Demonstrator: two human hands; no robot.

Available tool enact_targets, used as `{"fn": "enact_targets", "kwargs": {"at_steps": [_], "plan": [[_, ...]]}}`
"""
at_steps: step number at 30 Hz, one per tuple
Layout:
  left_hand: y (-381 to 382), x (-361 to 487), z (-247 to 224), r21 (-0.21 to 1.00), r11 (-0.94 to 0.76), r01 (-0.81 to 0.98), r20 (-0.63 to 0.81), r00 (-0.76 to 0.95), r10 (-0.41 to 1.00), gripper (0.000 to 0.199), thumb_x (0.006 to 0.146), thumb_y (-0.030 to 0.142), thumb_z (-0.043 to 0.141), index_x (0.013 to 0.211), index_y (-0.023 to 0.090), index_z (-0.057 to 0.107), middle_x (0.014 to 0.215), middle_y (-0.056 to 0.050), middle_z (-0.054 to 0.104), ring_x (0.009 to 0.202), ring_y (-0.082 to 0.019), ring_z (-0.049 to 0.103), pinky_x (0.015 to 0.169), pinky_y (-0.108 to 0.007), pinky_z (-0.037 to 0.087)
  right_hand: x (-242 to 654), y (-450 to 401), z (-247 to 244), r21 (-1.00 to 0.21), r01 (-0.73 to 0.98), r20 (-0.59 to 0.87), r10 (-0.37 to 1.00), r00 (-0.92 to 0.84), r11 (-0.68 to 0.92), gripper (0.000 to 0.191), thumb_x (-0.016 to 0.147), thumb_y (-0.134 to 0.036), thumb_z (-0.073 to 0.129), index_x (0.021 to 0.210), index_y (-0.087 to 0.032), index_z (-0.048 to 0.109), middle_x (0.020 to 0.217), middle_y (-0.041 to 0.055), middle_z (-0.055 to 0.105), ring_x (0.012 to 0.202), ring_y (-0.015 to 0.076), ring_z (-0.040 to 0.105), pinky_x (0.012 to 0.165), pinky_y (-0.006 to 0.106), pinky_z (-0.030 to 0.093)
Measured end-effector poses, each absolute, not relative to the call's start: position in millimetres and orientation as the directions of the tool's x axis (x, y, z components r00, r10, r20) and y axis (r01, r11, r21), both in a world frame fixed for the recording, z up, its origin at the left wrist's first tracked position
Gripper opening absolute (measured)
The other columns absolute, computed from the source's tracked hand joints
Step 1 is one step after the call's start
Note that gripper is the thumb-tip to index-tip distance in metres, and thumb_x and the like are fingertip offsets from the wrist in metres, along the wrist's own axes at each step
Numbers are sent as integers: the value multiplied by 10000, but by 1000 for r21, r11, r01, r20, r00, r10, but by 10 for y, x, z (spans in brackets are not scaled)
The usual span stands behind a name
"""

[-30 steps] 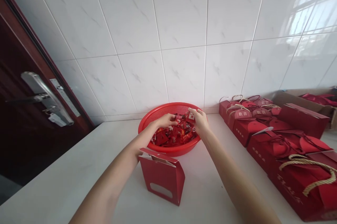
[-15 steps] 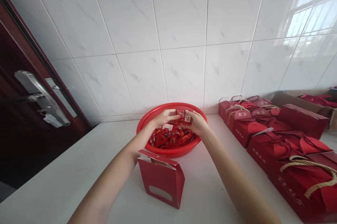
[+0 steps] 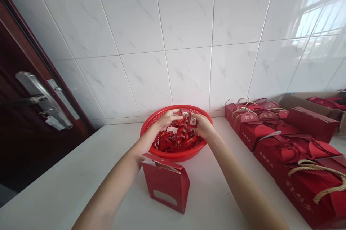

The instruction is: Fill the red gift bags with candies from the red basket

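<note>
Both hands are inside a red plastic basket [image 3: 186, 156] filled with red wrapped candies [image 3: 178, 141]. My left hand [image 3: 169, 119] has its thumb and fingers closed at a red candy packet with a round white print [image 3: 185, 114]. My right hand [image 3: 204, 126] grips a red candy packet with a white label [image 3: 193, 120] between thumb and fingers. The packets are close together over the pile, and the fingertips are partly hidden. Nearer to me, a red paper gift box [image 3: 164, 185] with an oval window stands upright, its top flaps parted.
On the right stand several red gift boxes [image 3: 273, 165] with rope handles. A cardboard carton [image 3: 294, 101] with red items sits behind them. The white tabletop [image 3: 89, 168] meets a tiled wall [image 3: 189, 78]. A dark door with a metal handle [image 3: 40, 96] is at the left.
My hands have shifted only slightly over the basket. The packet at my left fingers now shows its round white print. The gift box has stayed in place.
</note>
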State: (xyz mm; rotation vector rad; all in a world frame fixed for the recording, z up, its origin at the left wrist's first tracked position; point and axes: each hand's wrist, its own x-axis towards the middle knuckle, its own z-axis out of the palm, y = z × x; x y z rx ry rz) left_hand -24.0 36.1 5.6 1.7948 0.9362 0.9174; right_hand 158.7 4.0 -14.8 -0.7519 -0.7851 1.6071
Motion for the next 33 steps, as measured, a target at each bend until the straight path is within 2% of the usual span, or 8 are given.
{"fn": "enact_targets", "kwargs": {"at_steps": [4, 11, 14, 17, 25, 29, 33], "plan": [[335, -236, 85, 949, -279, 145, 161, 540, 826, 423, 779, 395, 758, 1128, 167, 692, 1031, -95, 732, 973, -243, 683, 869, -358, 536, 1580, 15, -125, -809, -569, -49, 981, -187, -149, 80, 772, -226, 729, 785, -191, 658, 776, 36, 718, 749, 193, 699, 746, 369, 634], [296, -225, 153, 961, -250, 120, 161, 495, 854, 370, 734, 387, 803, 992, 144, 698, 952, -76, 724, 893, -224, 683, 807, -335, 539, 1602, -26, -69, -821, -553, 4, 967, -256, -143, 53, 751, -184, 708, 772, -181, 658, 804, 35, 731, 735, 177, 712, 681, 292, 623], [137, -204, 258, 955, -272, 120, 179, 498, 849, 375, 745, 367, 796, 1030, 144, 696, 943, -72, 727, 854, -214, 685, 800, -340, 543, 1660, -79, -8, -836, -532, 53, 946, -319, -133, 114, 689, -151, 729, 784, -172, 668, 824, 37, 739, 706, 182, 720, 615, 267, 602], [-100, -213, 372, 954, -288, 88, 212, 482, 850, 425, 758, 348, 782, 1124, 158, 680, 1034, -86, 737, 898, -230, 699, 825, -354, 555, 1715, -210, 116, -865, -491, 114, 914, -391, -102, 204, 651, -163, 768, 841, -171, 694, 841, 42, 745, 696, 185, 723, 592, 257, 585], [-1008, -299, 795, 917, -391, 82, 350, 307, 885, 575, 705, 334, 824, 1230, 174, 655, 1044, -86, 762, 965, -292, 719, 804, -379, 595, 1696, -952, 642, -903, -408, 356, 765, -536, 134, 339, 728, -289, 784, 1045, -213, 692, 874, 13, 717, 855, 192, 696, 781, 340, 602], [-1472, -249, 936, 857, -507, 88, 490, 162, 856, 457, 728, 315, 793, 1157, 194, 694, 1019, -66, 768, 954, -273, 723, 781, -339, 597, 1695, -1278, 823, -886, -423, 418, 729, -543, 193, 268, 772, -284, 756, 1021, -214, 686, 892, 25, 704, 898, 198, 674, 798, 360, 597], [-1735, -246, 946, 808, -583, 88, 586, -6, 810, 309, 731, 334, 794, 991, 188, 714, 949, -50, 769, 868, -234, 722, 735, -301, 592, 1694, -1456, 886, -861, -452, 432, 806, -405, 235, 198, 774, -295, 732, 940, -212, 661, 883, 39, 709, 827, 191, 671, 730, 338, 589]]}}
